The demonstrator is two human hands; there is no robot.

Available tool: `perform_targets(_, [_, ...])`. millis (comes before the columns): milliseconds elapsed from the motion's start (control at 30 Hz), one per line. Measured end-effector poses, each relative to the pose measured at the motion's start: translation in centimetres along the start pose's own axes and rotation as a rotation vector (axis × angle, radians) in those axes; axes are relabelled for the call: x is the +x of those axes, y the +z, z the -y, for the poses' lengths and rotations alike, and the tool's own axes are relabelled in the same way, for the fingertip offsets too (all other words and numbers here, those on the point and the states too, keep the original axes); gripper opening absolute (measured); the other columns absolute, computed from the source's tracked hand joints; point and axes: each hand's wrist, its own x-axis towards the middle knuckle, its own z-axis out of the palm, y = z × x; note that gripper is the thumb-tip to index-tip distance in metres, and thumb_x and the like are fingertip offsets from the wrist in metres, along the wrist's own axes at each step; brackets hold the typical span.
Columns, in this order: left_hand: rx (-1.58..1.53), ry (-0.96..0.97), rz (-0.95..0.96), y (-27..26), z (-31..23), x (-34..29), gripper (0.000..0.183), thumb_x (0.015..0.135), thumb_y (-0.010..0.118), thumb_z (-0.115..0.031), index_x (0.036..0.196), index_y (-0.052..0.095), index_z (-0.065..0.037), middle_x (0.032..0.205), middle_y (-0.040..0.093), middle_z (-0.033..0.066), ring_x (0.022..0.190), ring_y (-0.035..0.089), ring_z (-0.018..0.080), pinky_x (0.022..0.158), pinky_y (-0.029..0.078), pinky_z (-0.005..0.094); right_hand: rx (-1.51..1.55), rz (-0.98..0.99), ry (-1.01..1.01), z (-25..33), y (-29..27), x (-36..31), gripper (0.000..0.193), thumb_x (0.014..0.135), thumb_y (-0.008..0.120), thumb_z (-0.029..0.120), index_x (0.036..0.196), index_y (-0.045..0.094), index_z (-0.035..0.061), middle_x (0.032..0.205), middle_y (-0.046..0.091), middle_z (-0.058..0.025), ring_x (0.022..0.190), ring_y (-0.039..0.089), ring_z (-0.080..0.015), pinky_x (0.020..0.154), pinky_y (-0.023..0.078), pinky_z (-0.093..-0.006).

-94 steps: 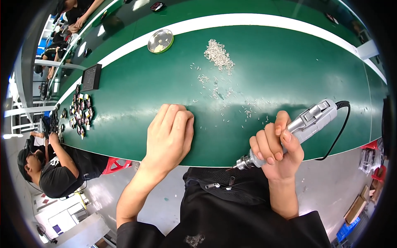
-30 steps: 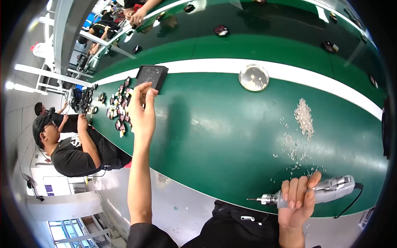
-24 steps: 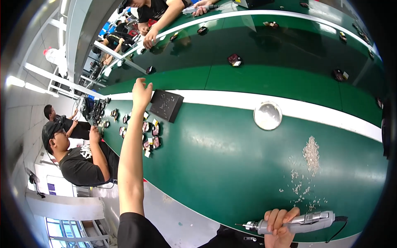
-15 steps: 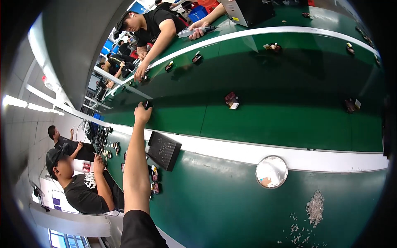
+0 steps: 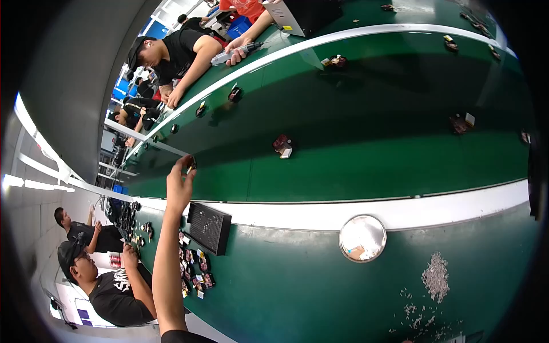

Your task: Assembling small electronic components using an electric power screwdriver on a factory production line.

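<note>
My left arm reaches up from the lower edge over the green conveyor belt. The fingers of my left hand are closed round a small dark part, mostly hidden by them, so its exact kind is unclear. Beneath the wrist, a black perforated tray stands against the white rail. Beside my forearm, several small dark parts with white and yellow bits lie in a cluster on the green worktable. Farther right on the belt sits a similar dark reddish part. My right hand cannot be made out.
A round metal dish stands by the white rail. Right of it lies a pile of tiny pale pieces. Across the belt, one person holds a grey power screwdriver. Another person works at the left.
My view has shifted, and my left hand now sits nearer the belt's close edge with the dark part. More parts show beside my forearm. The belt parts appear farther left in the picture.
</note>
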Motion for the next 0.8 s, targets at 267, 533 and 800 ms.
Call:
perform_targets(267, [-0.124,0.513,0.314,-2.1,-26.1,-19.2,0.056,0.064,0.060,0.013,0.119,0.053,0.007,0.119,0.057,0.0190,0.105,0.055,0.0377,0.087,0.050,0.0423,-0.035,0.165,-0.114,-1.1,-1.7,-0.5,0.025,0.084,0.071,0.017,0.089,0.047,0.0151,0.061,0.046,0.0007,0.069,0.049,-0.0163,0.086,0.036,-0.0378])
perform_targets(533, [-0.365,0.408,0.350,0.6,-32.1,-29.3,0.046,0.065,0.059,0.013,0.111,0.057,0.010,0.122,0.056,0.0179,0.107,0.054,0.0342,0.082,0.052,0.0391,-0.124,0.254,-0.211,0.5,-3.1,-4.5,0.016,0.086,0.063,0.015,0.094,0.050,0.0127,0.065,0.049,-0.0004,0.071,0.051,-0.0167,0.089,0.037,-0.0394])
perform_targets(800, [-0.267,0.430,0.138,1.5,-34.2,-30.6,0.028,0.068,0.065,0.007,0.096,0.063,0.009,0.107,0.063,0.0150,0.094,0.059,0.0277,0.069,0.055,0.0335,-0.128,0.230,-0.110,0.4,-4.4,-7.8,0.014,0.086,0.061,0.012,0.094,0.050,0.0110,0.070,0.052,-0.0028,0.073,0.052,-0.0172,0.088,0.036,-0.0396])
